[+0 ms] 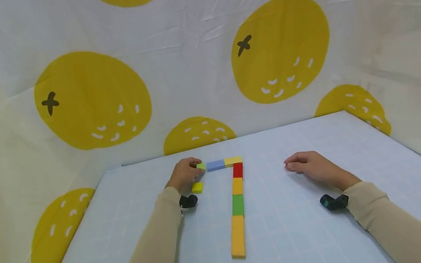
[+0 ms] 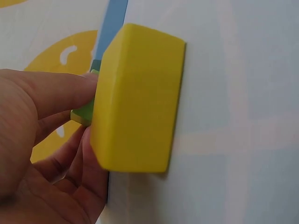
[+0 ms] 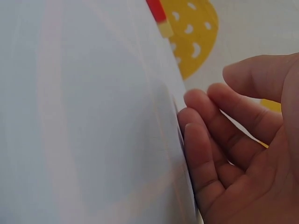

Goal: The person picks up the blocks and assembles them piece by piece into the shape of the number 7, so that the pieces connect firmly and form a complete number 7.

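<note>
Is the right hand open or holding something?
Open. The right hand rests on the table with loosely curled fingers and an empty palm.

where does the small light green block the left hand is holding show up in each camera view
Head: the light green block sits at the left hand's fingertips, left of the blue block.
Left wrist: centre-left, pinched, behind the loose yellow block.
Right wrist: not in view.
Shared landmark: the blue block.
</note>
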Tool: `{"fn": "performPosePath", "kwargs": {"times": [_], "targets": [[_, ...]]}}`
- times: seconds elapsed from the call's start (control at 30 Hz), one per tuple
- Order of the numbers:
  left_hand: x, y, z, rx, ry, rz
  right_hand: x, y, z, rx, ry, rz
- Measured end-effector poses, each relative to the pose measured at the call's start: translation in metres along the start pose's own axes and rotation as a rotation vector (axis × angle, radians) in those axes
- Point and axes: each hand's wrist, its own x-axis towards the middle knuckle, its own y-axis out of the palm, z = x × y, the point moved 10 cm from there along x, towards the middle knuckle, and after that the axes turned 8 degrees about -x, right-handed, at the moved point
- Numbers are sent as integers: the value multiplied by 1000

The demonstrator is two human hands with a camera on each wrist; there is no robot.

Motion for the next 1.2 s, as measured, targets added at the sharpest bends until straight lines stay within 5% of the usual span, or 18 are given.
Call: {"fn": "performPosePath", "kwargs": {"times": [0.37, 1.2], "targets": [[4, 6, -1, 4, 41, 8, -7, -1, 2, -2, 1, -7], [6, 5, 2, 7, -7, -7, -2, -1, 4, 11, 6, 1]]}}
